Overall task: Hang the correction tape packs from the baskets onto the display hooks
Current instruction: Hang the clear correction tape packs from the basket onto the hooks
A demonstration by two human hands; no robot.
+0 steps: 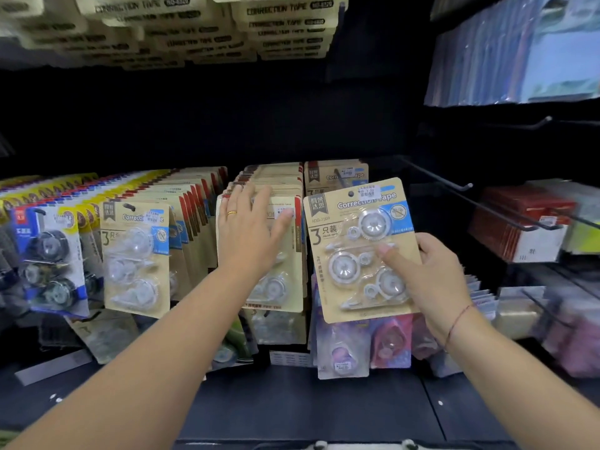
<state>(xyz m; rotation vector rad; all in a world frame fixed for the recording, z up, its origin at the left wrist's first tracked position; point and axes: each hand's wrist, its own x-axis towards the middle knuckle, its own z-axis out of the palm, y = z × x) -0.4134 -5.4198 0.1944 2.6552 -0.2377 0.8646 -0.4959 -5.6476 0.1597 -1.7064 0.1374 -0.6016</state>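
Observation:
My right hand (431, 280) holds a tan correction tape pack (354, 235) with three clear dispensers, thumb on its front, its hang hole near a hook tip (339, 175). A few packs (334, 177) hang behind it on that hook. My left hand (250, 228), wearing a ring, lies flat with straight fingers on the front pack of the middle row (276, 280). Another full row of tan packs (136, 254) hangs to the left.
Blue and yellow tape packs (48, 248) fill the far left hooks. Bare black hooks (461, 186) jut out at the right, above red packs (519, 222). Purple and pink packs (363, 345) hang below. More tape packs (285, 24) hang overhead.

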